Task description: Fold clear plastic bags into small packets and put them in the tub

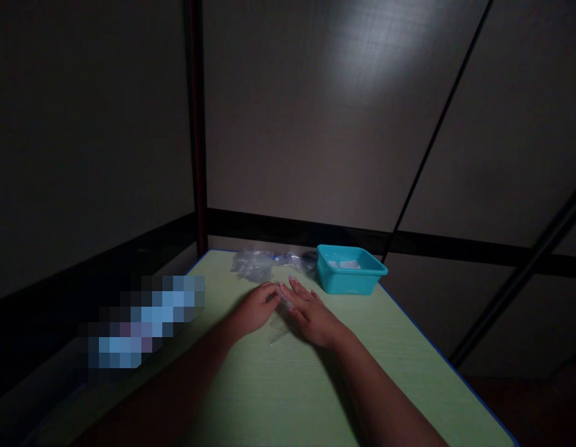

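A small clear plastic bag point(279, 330) lies on the green table, partly hidden beneath my hands. My left hand point(256, 308) is closed, its fingers and thumb pinched together at the bag's upper left edge. From the other side my right hand point(314, 315) reaches over the bag, palm down with its fingers stretched out and slightly apart. Its fingertips nearly meet those of the left hand, and the plastic shows between them. What lies under the right palm is hidden.
More clear plastic bags point(255, 266) lie along the far edge of the table point(278, 397). A turquoise basket point(348, 282) with whitish items inside stands at the far right. Dark panelled walls point(297, 124) rise behind. A pixelated patch covers something at the left edge.
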The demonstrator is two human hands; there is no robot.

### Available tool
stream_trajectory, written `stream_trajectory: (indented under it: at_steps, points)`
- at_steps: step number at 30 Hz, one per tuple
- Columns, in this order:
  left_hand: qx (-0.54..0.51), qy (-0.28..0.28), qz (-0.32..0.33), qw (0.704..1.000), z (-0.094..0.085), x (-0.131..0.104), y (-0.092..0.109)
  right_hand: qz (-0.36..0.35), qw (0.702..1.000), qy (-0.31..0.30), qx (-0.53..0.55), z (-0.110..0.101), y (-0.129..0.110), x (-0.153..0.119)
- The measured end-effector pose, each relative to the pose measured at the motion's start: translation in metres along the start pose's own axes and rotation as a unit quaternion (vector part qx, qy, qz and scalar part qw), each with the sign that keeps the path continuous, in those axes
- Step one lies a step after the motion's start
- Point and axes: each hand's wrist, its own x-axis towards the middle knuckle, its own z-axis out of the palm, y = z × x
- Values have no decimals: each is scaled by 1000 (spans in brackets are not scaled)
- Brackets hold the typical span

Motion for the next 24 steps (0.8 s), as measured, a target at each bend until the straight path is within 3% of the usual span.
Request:
stream_trajectory:
  at_steps: [3, 7, 12, 17, 24]
  points:
    - [-80, 58, -68, 993, 2, 3, -7, -1, 1000, -13, -10, 3, -2, 0]
    - [-89, 104, -108, 985, 2, 5, -10, -2, 999, -33, -28, 6, -2, 0]
    - [-88, 144, -149, 974, -2, 5, -8, 11, 1000, -8, -14, 5, 1, 2]
    - [-108, 128, -189, 968, 2, 4, -4, 26, 1000, 2, -14, 3, 2, 2]
    - [-131, 85, -181, 971, 4, 1, 3, 17, 1000, -4, -14, 3, -2, 1]
